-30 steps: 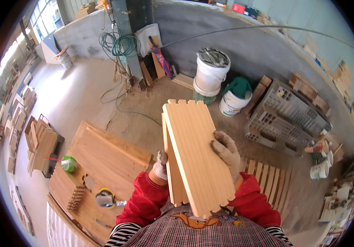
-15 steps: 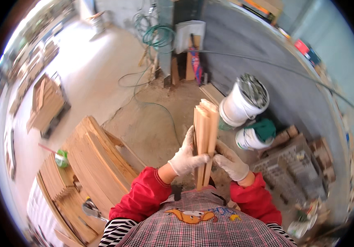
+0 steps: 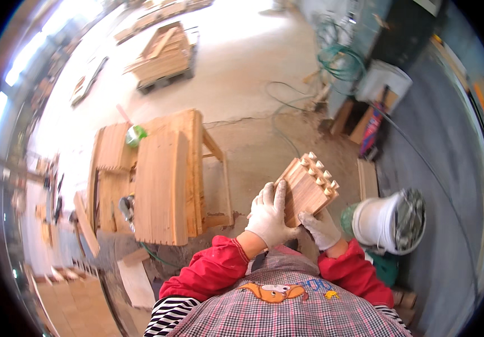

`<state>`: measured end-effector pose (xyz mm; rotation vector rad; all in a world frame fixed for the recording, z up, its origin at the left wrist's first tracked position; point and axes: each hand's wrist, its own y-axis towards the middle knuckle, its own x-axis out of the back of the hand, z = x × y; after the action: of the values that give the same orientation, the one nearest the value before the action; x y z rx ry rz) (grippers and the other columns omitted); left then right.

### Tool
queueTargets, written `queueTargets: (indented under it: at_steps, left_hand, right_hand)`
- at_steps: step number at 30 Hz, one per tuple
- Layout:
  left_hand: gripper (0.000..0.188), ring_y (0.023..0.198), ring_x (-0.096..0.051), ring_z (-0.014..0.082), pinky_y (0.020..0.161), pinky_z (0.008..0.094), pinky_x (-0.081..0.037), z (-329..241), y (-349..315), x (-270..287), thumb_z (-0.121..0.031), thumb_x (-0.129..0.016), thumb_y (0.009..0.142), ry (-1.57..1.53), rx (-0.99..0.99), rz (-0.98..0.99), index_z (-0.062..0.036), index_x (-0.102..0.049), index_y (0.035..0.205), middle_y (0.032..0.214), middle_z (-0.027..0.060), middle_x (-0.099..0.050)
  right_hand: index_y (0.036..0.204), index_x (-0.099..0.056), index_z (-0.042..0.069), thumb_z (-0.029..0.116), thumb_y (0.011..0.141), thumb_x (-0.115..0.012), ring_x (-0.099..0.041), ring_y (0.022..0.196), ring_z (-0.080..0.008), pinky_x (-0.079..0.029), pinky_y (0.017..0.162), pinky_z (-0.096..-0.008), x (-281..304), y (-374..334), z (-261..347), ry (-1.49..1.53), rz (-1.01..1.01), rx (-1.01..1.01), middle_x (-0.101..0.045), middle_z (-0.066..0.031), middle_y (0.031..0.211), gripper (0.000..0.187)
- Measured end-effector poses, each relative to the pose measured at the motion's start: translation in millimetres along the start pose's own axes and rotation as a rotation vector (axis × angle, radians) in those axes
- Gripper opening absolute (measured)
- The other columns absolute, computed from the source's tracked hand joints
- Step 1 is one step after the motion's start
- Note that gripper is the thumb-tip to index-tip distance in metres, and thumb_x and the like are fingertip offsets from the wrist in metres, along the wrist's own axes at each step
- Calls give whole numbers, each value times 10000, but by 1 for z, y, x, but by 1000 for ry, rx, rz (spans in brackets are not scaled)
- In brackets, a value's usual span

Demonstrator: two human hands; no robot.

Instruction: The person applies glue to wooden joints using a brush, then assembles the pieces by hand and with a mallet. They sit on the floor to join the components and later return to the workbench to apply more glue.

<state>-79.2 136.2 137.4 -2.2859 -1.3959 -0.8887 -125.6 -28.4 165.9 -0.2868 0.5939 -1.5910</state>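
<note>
A small stack of wooden boards (image 3: pixel 302 194), with jointed, tooth-like ends at the far side, is held up in front of my apron. My left hand (image 3: pixel 269 218), in a whitish work glove, grips the stack's left side with its fingers along the face. The gloved right hand (image 3: pixel 322 230) closes on the near right corner, its thumb on top; the rest of its fingers are hidden beneath the boards.
To the left stands a wooden bench (image 3: pixel 196 185) bearing wide boards (image 3: pixel 160 191) and a green-and-white container (image 3: pixel 135 136). A white bucket (image 3: pixel 374 224) stands at right. Farther off are a loaded pallet (image 3: pixel 160 56) and a coiled green hose (image 3: pixel 340 63). More stacked wood (image 3: pixel 76 303) sits lower left.
My view has swung left, bringing the bench nearer the middle. The boards have turned from upright and edge-on to tilted, showing their broad face and jointed ends; both hands keep hold.
</note>
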Motion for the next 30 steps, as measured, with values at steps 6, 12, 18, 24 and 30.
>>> queueTargets:
  at_steps: [6,12,18,24,30]
  left_hand:
    - [1174,1208,-362,489,1015,503,-339,-18,-19,-11,-449,-808,532,102,201,-19,63,-215,1406,1317,321,-307]
    - [1119,1221,-343,492,1008,529,-311,-36,-20,-49,-441,-789,555,101,354,-212,-21,-236,1433,1324,338,-311]
    - [1129,1253,-329,479,1035,517,-293,-4,3,-98,-478,-775,547,279,547,-294,-40,-240,1439,1348,333,-306]
    - [1135,1307,-286,452,1047,481,-291,15,38,-116,-534,-750,594,387,956,-299,-94,-180,1473,1410,335,-255]
    - [1085,1303,-285,429,1038,524,-264,39,52,-126,-555,-726,602,424,1106,-310,-97,-243,1460,1399,321,-277]
  right_hand:
    - [1357,-314,-23,163,852,-624,-525,1112,-189,-486,902,-316,20,16,1,102,232,-107,-487,-120,1249,620]
    - [1333,-359,-31,201,869,-624,-563,1063,-199,-498,889,-310,52,45,-1,71,456,-131,-521,-117,1212,582]
    - [1310,-423,51,235,899,-616,-596,1021,-200,-515,852,-346,100,111,-46,194,651,-181,-560,-101,1178,490]
    - [1242,-495,65,203,937,-561,-637,849,-234,-538,748,-370,178,188,-71,128,627,-246,-627,-125,1020,342]
    - [1134,-556,61,157,946,-525,-638,756,-243,-543,664,-377,172,286,-51,32,529,-386,-644,-107,933,213]
